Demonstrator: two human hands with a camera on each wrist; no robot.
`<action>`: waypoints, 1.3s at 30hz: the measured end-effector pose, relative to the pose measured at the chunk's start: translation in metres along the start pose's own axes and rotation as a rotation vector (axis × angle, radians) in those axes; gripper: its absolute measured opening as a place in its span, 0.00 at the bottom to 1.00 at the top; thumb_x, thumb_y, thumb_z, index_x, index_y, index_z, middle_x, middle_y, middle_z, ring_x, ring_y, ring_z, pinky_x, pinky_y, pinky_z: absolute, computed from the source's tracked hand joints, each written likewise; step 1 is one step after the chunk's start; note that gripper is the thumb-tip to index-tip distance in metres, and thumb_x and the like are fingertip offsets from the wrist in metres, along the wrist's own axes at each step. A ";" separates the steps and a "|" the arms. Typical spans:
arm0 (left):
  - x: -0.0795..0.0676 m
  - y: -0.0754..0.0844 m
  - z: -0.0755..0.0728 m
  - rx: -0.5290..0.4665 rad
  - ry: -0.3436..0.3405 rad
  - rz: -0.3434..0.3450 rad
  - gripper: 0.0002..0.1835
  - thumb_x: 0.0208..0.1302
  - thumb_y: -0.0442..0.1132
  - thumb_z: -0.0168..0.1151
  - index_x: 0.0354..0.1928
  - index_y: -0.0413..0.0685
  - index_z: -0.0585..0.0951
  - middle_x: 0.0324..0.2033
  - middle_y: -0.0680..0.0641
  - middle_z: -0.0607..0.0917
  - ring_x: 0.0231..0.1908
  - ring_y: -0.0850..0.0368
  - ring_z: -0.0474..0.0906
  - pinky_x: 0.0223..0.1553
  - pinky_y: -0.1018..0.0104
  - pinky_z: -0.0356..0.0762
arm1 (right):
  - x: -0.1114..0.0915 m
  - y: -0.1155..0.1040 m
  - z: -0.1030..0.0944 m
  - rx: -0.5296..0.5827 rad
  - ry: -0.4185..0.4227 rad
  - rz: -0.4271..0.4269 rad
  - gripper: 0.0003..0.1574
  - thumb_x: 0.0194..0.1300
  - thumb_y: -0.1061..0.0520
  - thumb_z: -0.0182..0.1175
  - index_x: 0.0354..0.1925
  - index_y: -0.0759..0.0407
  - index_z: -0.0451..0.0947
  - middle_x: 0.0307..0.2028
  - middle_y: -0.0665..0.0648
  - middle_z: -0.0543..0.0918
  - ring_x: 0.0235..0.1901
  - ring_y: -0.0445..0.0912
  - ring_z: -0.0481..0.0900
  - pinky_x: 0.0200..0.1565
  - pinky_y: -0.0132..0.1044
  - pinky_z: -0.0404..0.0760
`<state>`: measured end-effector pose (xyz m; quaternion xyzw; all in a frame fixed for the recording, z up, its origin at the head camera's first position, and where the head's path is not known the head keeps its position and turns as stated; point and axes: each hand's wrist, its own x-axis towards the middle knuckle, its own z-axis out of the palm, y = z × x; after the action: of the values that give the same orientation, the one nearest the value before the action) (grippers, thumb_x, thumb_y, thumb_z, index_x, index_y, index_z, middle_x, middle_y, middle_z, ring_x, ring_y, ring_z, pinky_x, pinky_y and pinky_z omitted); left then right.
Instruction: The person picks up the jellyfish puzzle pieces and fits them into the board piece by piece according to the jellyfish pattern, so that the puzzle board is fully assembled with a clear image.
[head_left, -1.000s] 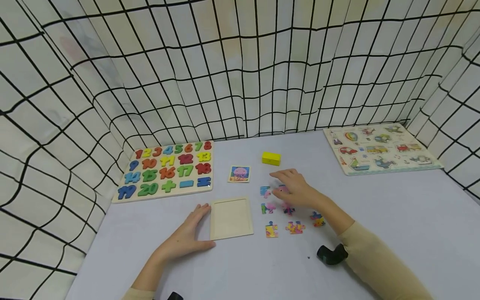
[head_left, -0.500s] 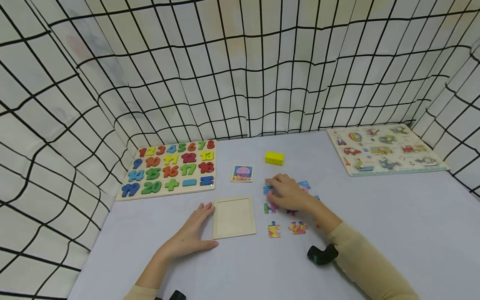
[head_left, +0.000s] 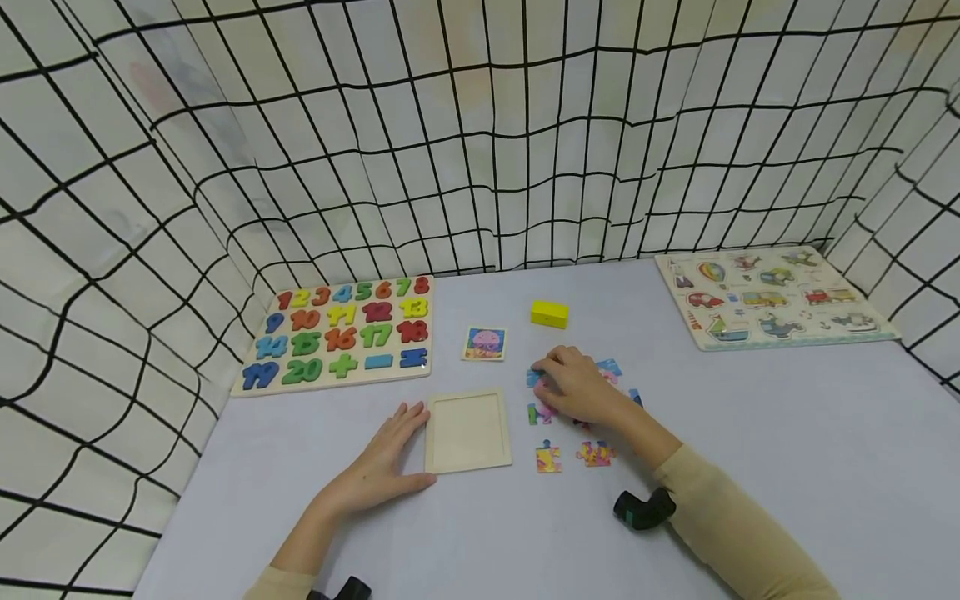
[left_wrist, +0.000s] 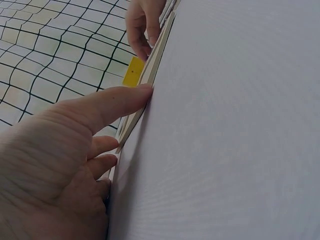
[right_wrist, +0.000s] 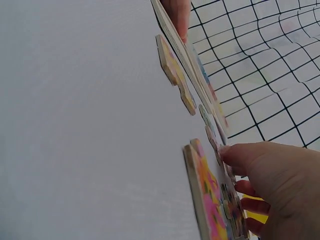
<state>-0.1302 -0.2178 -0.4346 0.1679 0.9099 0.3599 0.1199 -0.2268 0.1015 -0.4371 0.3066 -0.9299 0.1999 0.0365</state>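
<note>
My left hand (head_left: 375, 467) rests on the table with straight fingers and thumb, touching the left edge of a shallow square wooden puzzle tray (head_left: 468, 432). To the tray's right, my right hand (head_left: 579, 390) pinches a blue-and-pink jigsaw piece (head_left: 533, 378) between thumb and fingers, low at the tabletop. Several other pieces lie around and under that hand, among them a yellow piece (head_left: 548, 458) and a pink-and-yellow piece (head_left: 596, 453) in front. In the right wrist view the thumb (right_wrist: 240, 152) is at the pieces' edge; some pieces are hidden behind the hand.
A small pink-octopus picture card (head_left: 484, 343) and a yellow block (head_left: 550, 314) lie behind the tray. At back left is a number board (head_left: 352, 361); a vehicle picture board (head_left: 772, 329) lies at back right. Black netting (head_left: 495, 133) over white walls surrounds the table.
My right hand has moved left and down onto the upper-left jigsaw piece, its fingers closing on it. My left hand stays by the tray. The head view shifted slightly.
</note>
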 end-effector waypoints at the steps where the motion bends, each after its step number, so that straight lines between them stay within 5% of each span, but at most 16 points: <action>1: 0.000 0.000 0.000 0.002 -0.001 0.002 0.48 0.49 0.51 0.69 0.69 0.46 0.56 0.70 0.44 0.49 0.69 0.45 0.35 0.63 0.40 0.37 | 0.000 0.000 0.000 0.007 0.005 0.004 0.22 0.62 0.50 0.58 0.52 0.59 0.76 0.45 0.57 0.73 0.46 0.51 0.67 0.47 0.49 0.68; 13: -0.001 0.002 0.000 -0.015 -0.007 -0.019 0.47 0.50 0.50 0.68 0.69 0.46 0.55 0.70 0.44 0.49 0.69 0.45 0.34 0.63 0.40 0.36 | 0.004 -0.005 0.001 0.091 0.014 0.108 0.22 0.57 0.52 0.64 0.50 0.55 0.73 0.46 0.54 0.77 0.51 0.53 0.68 0.55 0.57 0.57; 20: 0.000 0.000 -0.001 0.002 -0.004 -0.002 0.47 0.50 0.50 0.68 0.69 0.46 0.56 0.70 0.44 0.49 0.69 0.46 0.35 0.63 0.40 0.37 | 0.004 -0.008 0.001 0.154 0.046 0.094 0.21 0.57 0.56 0.64 0.49 0.52 0.74 0.35 0.48 0.79 0.39 0.46 0.72 0.57 0.55 0.53; 27: -0.001 0.003 -0.003 -0.008 0.013 0.011 0.48 0.47 0.49 0.71 0.68 0.46 0.58 0.70 0.44 0.51 0.69 0.45 0.36 0.63 0.39 0.39 | 0.006 -0.010 0.000 0.238 0.094 0.042 0.17 0.60 0.58 0.61 0.48 0.54 0.75 0.27 0.47 0.78 0.24 0.41 0.69 0.32 0.34 0.73; 39: 0.000 0.003 -0.002 -0.003 0.019 0.026 0.46 0.47 0.48 0.71 0.67 0.47 0.60 0.69 0.47 0.53 0.69 0.45 0.36 0.62 0.38 0.39 | 0.011 -0.035 0.000 0.483 0.037 0.061 0.12 0.61 0.58 0.60 0.45 0.53 0.76 0.26 0.47 0.77 0.16 0.41 0.67 0.16 0.30 0.67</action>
<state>-0.1303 -0.2170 -0.4312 0.1759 0.9082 0.3645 0.1066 -0.2152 0.0698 -0.4233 0.2743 -0.8632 0.4230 -0.0268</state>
